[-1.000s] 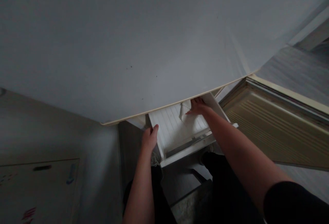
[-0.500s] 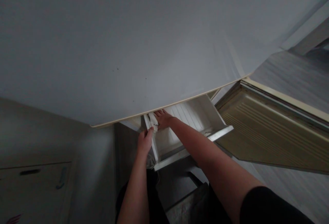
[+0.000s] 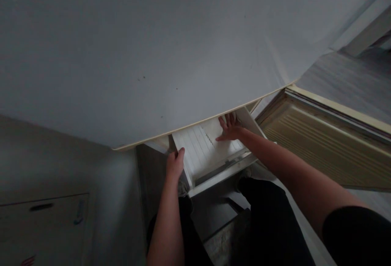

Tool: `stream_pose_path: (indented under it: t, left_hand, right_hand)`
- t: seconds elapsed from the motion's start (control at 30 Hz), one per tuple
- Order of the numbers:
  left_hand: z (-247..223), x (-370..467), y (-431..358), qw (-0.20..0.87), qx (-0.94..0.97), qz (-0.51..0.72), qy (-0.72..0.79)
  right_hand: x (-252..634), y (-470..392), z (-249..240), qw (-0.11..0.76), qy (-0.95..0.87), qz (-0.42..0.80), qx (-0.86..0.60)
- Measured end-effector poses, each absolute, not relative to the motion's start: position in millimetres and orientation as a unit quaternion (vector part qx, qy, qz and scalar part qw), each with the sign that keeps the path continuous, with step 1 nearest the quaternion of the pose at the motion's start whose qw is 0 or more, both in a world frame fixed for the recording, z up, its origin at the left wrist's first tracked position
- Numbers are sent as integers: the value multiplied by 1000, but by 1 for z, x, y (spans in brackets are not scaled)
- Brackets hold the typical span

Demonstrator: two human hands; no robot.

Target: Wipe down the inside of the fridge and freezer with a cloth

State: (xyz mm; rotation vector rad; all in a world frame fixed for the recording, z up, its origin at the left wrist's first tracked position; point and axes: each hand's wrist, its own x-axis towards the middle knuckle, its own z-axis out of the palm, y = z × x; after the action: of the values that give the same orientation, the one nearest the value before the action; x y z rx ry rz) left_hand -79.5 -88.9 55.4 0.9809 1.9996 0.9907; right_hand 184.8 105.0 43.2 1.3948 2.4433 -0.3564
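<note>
A white drawer (image 3: 195, 152) with a ridged bottom sticks out from under the edge of a large pale surface (image 3: 195, 54). My left hand (image 3: 176, 163) is closed on the drawer's left side wall, thumb over the top. Inside the drawer, toward its right end, my right hand (image 3: 229, 128) lies with fingers spread over the bottom. Something whitish shows by its fingertips, too unclear to name; it may be a cloth or tissue. A thin dark line of residue runs along the drawer bottom left of that hand.
An open door with a ribbed yellowish inner panel (image 3: 324, 143) stands at the right. At the lower left is a pale box (image 3: 45, 229) with a dark slot. My legs are below the drawer.
My right hand has moved from the drawer's left end to its right end, fingers now spread. The whitish material has left the left end. My left hand remains on the left wall.
</note>
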Motion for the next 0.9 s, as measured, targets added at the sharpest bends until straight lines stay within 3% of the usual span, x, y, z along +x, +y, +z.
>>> stream_pose_path:
  t: [0.3,0.43,0.6,0.9]
  left_hand:
    - [54,-77,-87,337,360,393,776]
    - [50,-77,-87,338,366,403,768]
    - [50,-78,-87,331,370,383,779]
    - [52,-78,-87,319,382,379,780]
  right_hand:
    - [56,21,31,148,946,-130,258]
    - [23,3,26,180,943,-129,248]
    - [96,42,36,209,953,-109,192]
    - [247,116,42,225,925,-68,297]
